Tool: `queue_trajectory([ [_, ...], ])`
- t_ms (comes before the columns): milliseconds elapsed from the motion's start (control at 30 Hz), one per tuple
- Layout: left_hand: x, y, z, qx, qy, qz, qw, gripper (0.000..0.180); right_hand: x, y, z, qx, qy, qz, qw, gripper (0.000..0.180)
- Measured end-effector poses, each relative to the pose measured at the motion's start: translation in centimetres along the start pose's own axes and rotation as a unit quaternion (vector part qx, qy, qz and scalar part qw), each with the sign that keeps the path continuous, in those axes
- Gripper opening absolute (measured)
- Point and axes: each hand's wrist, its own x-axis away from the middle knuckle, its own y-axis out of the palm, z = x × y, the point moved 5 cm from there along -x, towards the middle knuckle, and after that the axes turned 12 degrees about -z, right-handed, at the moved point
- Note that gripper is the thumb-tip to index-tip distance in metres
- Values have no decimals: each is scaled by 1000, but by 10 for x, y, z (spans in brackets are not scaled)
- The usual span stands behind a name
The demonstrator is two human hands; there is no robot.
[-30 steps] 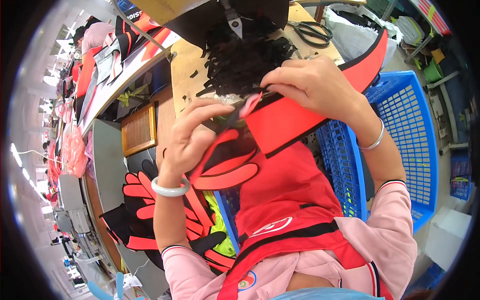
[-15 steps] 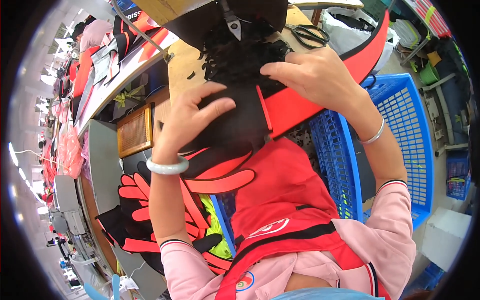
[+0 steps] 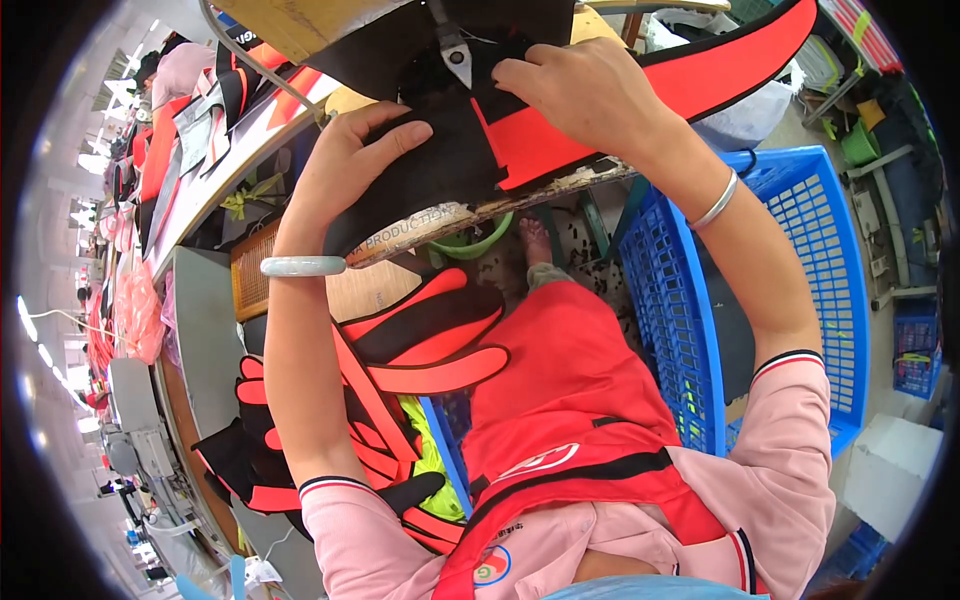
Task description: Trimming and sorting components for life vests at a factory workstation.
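A black and bright red fabric piece (image 3: 560,140) lies across the worktable, its long red tail curving up to the right. My left hand (image 3: 350,160) rests on the black part, its thumb apart from the fingers. My right hand (image 3: 590,95) is closed at the far edge of the red part, fingers bent and pressed together on the cloth. Between the hands, the pointed metal foot (image 3: 457,62) of a machine stands just beyond the cloth's far edge. The fingertips of my right hand are partly hidden.
The worktable's worn front edge (image 3: 480,212) runs below the fabric. Black and red cut pieces (image 3: 440,325) are heaped at the lower left. A blue plastic crate (image 3: 700,330) stands to the right. More fabric pieces (image 3: 205,130) lie on a bench at the left.
Both hands have moved away from me with the fabric piece, bringing its far edge up to the metal foot. The table's front edge now shows, and the loose black scraps are mostly covered.
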Motion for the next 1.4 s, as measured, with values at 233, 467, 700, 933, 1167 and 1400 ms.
queue_trajectory([
  [233, 0, -7, 1, 6, 10, 28, 1000, 48, -10, 3, 2, 10, 23, -8, 1000, 14],
  [467, 21, -19, -8, 29, 8, 88, 996, 31, 7, -11, 16, -50, 90, -27, 994, 19],
  [700, 85, 51, 30, 235, 76, 37, 968, 18, 75, -24, -11, -624, 187, -111, 751, 39],
  [933, 82, 149, 111, 154, 348, 263, 887, 23, 84, -54, -119, -912, 222, -29, 345, 54],
  [1167, 125, 184, 114, 23, 375, 392, 840, 41, 190, -73, -49, -912, 42, -20, 408, 58],
  [1400, 232, 182, -153, -101, 24, 288, 952, 25, 283, -167, 77, -830, -57, -19, 555, 50],
])
